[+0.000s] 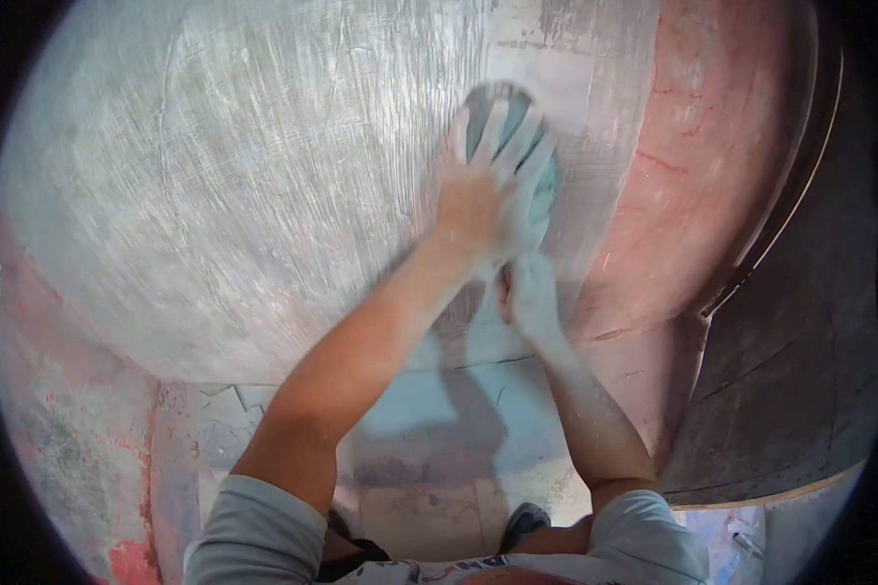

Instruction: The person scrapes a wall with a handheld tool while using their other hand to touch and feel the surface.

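Observation:
A rounded teal-and-grey power sander (546,185) is pressed against a large curved panel (293,127) with a streaked, scratched grey surface. My left hand (483,190) lies over the sander's top, its dusty fingers spread and curved around the head. Just below, my right hand (532,292) is closed around the lower end of the sander, which the hand mostly hides. Both hands and the tool are slightly blurred. The sander's face against the panel cannot be seen.
A reddish-pink band (693,146) runs down the panel's right side to a dark curved edge. Beyond it is a dark brown surface (771,390). Patchy pink and grey material (68,429) lies at lower left. A shoe (525,522) shows on the floor below.

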Tool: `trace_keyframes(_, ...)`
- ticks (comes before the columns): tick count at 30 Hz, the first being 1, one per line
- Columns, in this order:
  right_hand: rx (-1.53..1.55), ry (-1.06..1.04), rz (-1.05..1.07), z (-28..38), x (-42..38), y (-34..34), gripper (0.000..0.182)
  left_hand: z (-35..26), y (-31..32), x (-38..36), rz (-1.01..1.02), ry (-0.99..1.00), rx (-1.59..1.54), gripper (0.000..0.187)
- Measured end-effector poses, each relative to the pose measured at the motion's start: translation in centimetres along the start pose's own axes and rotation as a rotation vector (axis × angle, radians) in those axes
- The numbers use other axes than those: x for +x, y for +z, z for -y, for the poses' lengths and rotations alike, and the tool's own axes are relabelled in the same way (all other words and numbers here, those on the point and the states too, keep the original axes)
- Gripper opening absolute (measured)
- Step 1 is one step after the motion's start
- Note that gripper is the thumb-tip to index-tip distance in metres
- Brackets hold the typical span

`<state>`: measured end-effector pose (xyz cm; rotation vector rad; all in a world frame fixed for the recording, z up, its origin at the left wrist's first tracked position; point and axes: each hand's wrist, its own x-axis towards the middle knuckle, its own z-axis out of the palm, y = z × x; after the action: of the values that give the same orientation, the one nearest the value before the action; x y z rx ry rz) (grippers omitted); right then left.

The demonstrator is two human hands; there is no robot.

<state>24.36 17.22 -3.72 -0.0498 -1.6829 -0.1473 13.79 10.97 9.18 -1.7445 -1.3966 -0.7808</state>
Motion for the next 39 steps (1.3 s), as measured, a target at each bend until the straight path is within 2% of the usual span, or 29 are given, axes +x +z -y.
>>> trace_keyframes(2, 0.639, 1.128, 0.264, 4.4, -3.5, -1.5, 0.052, -0.9, 2.1, -4.3, 0.044, -0.014, -0.011, 0.08)
trace_keyframes(5, 0.635, 1.041, 0.199, 5.1, -6.8, -1.0, 0.055, -1.9, 2.0, -6.1, 0.097, -0.053, -0.06, 0.081)
trace_keyframes(7, 0.655, 1.089, 0.181, 4.6, -3.6, -1.3, 0.053, -1.4, 1.0, -3.5, 0.068, -0.037, -0.017, 0.08)
trace_keyframes(9, 0.259, 0.598, 0.231, 2.0, -1.2, -1.1, 0.049, -0.2, -0.7, 1.1, 0.059, 0.007, 0.076, 0.075)
trace_keyframes(10, 0.258, 0.597, 0.228, 0.9, 1.4, -1.1, 0.049, 0.4, -1.2, 3.4, -0.016, 0.032, 0.093, 0.073)
trace_keyframes(12, 0.213, 0.375, 0.192, 0.2, 7.2, -2.5, 0.041, 0.3, -2.4, 6.9, -0.141, 0.039, 0.075, 0.067)
trace_keyframes(13, 0.211, 0.374, 0.192, 1.0, 8.8, -3.6, 0.041, 0.3, -2.2, 7.3, -0.143, 0.039, 0.074, 0.067)
trace_keyframes(15, 0.548, 1.068, 0.282, 2.5, 10.7, -4.8, 0.039, 0.3, -2.0, 7.4, -0.193, 0.023, 0.079, 0.065)
trace_keyframes(16, 0.426, 0.801, 0.25, 1.3, 8.0, -3.4, 0.043, 0.2, -1.9, 6.5, -0.128, 0.017, 0.079, 0.069)
trace_keyframes(17, 0.427, 0.805, 0.246, 0.2, 4.3, -2.0, 0.043, -0.1, -1.1, 4.8, -0.101, 0.008, 0.065, 0.073)
trace_keyframes(19, 0.127, 0.311, 0.13, -0.2, -1.9, -0.6, 0.048, -0.8, 0.8, -0.1, 0.025, -0.024, 0.024, 0.084)
trace_keyframes(20, 0.121, 0.308, 0.135, 1.0, -3.0, -1.6, 0.048, -1.4, 1.9, -2.6, 0.018, -0.044, 0.005, 0.085)
trace_keyframes(22, 0.424, 0.934, 0.378, 3.1, -4.4, -3.2, 0.034, -2.7, 2.8, -4.9, 0.031, -0.087, 0.004, 0.084)
trace_keyframes(25, 0.406, 0.883, 0.328, 2.3, -2.4, -2.6, 0.032, -1.9, 1.4, -2.1, 0.048, -0.084, 0.018, 0.08)
trace_keyframes(27, -0.063, 0.156, 0.2, -0.9, 0.2, -1.3, 0.029, 0.1, 0.1, 2.3, -0.06, -0.012, 0.06, 0.074)
trace_keyframes(28, 0.079, 0.44, 0.251, -0.6, 3.7, -1.9, 0.022, 0.7, -0.5, 4.5, -0.118, 0.021, 0.079, 0.073)
trace_keyframes(29, 0.223, 0.727, 0.306, 0.8, 7.4, -3.4, 0.025, 0.1, -2.3, 6.6, -0.079, -0.006, 0.099, 0.069)
trace_keyframes(30, 0.218, 0.729, 0.314, 2.0, 9.1, -4.1, 0.025, -0.2, -2.4, 6.7, -0.078, -0.013, 0.092, 0.069)
trace_keyframes(32, 0.302, 0.665, -0.047, 3.6, 11.6, -4.3, 0.056, -0.3, -2.7, 7.2, -0.123, -0.034, 0.045, 0.068)
trace_keyframes(33, 0.283, 0.812, 0.116, 3.7, 10.9, -4.3, 0.077, -0.1, -2.0, 6.8, -0.137, -0.028, 0.039, 0.066)
trace_keyframes(34, 0.28, 0.811, 0.118, 3.5, 9.4, -3.7, 0.077, -0.1, -1.6, 5.9, -0.102, -0.002, 0.079, 0.066)
trace_keyframes(36, 0.002, 0.482, 0.129, 2.6, 5.3, -2.2, 0.078, -0.1, -0.3, 2.8, -0.086, 0.068, 0.064, 0.066)
trace_keyframes(38, -0.012, 0.455, 0.178, 3.1, 2.4, -2.0, 0.078, 0.3, -0.2, -0.2, 0.001, 0.098, -0.054, 0.069)
trace_keyframes(39, 0.055, 0.508, 0.228, 3.7, 1.0, -1.9, 0.079, 0.3, -0.4, -1.8, 0.08, 0.093, -0.141, 0.075)
